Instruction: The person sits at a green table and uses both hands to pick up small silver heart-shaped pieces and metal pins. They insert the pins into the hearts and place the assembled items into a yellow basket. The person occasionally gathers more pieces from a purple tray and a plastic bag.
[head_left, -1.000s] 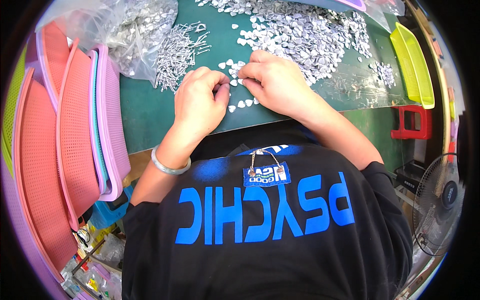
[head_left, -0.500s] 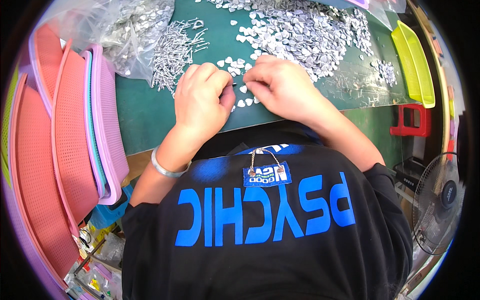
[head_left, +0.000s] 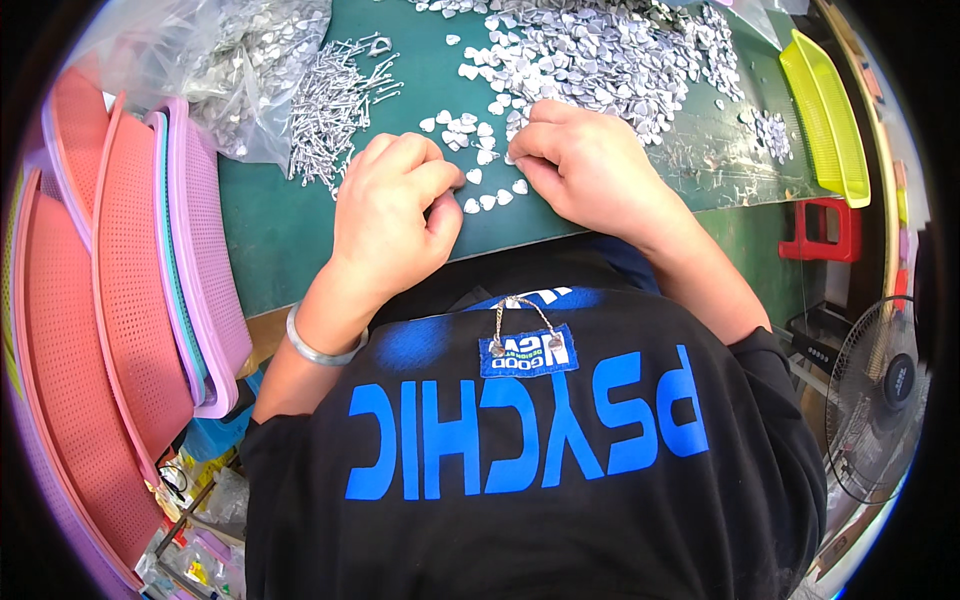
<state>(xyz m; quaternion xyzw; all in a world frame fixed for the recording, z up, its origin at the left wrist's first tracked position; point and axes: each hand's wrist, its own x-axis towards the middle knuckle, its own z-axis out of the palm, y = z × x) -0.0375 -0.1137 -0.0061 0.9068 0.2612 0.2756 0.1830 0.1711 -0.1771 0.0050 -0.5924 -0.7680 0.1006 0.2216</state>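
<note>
My left hand (head_left: 395, 212) is over the green table (head_left: 270, 220), its fingers curled and its thumb folded in. Whatever it may hold is hidden. To its right, my right hand (head_left: 590, 165) has its thumb and fingers pressed together, the tips close to a few loose heart pieces; anything in that pinch is too small to make out. Between the hands, several small silvery heart-shaped pieces (head_left: 488, 202) lie in a short curved row near the table's front edge. Beyond them is a small loose cluster of hearts (head_left: 460, 130).
A big heap of silvery hearts (head_left: 600, 70) spreads behind my right hand. Thin metal pins (head_left: 335, 105) lie beyond my left hand, beside a clear bag (head_left: 255, 90) of hearts. Stacked plastic baskets (head_left: 205, 250) crowd the left; a yellow-green basket (head_left: 825, 120) and a fan (head_left: 880, 400) are at right.
My hands have moved apart, the left slightly left and down, the right slightly right. More of the heart row between them now shows. The view has shifted a little.
</note>
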